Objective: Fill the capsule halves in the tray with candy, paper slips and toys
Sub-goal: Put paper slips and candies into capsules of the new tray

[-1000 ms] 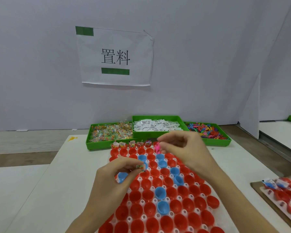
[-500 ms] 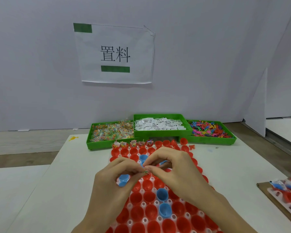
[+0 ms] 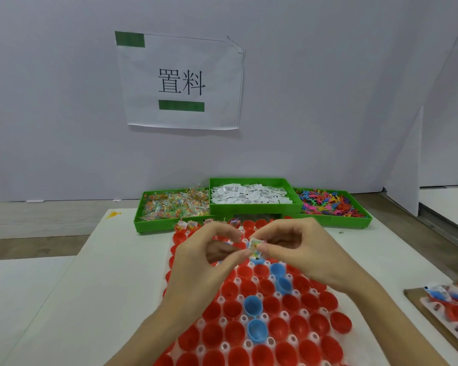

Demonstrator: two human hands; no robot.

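Both hands meet above the tray's (image 3: pixel 352 347) far rows, the right hand (image 3: pixel 296 249) and the left hand (image 3: pixel 209 257) each with a fingertip grip on one candy packet (image 3: pixel 255 247), empty red capsule halves (image 3: pixel 249 286) directly beneath, toward the counter's near edge.

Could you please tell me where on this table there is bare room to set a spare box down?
Bare tabletop lies left of the capsule tray, below the candy bin. A smaller strip lies between the capsule tray and the brown board. The back edge is crowded with green bins; both hands work mid-tray.
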